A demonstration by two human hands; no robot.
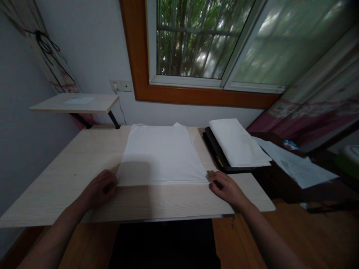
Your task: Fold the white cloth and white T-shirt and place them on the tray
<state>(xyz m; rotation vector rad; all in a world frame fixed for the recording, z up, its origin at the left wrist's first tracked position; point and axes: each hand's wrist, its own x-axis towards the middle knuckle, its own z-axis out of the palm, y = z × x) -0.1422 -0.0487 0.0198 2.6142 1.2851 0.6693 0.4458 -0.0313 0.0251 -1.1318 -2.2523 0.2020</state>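
Note:
A white cloth (162,157) lies spread nearly flat on the pale wooden desk (174,201), its near edge running straight between my hands. My left hand (102,186) is closed at the cloth's near left corner, fingers curled. At the near right corner, my right hand (224,188) pinches the fabric, and small creases run from the fingertips into the cloth. A small peak of fabric sticks up at the far edge. What kind of cloth item it is, I cannot make out.
A folded white cloth (238,144) rests on a black flat object (213,149) at the right. A raised shelf (101,102) stands at the back left. Papers (297,164) lie on a dark surface farther right. A window (202,45) is behind the desk.

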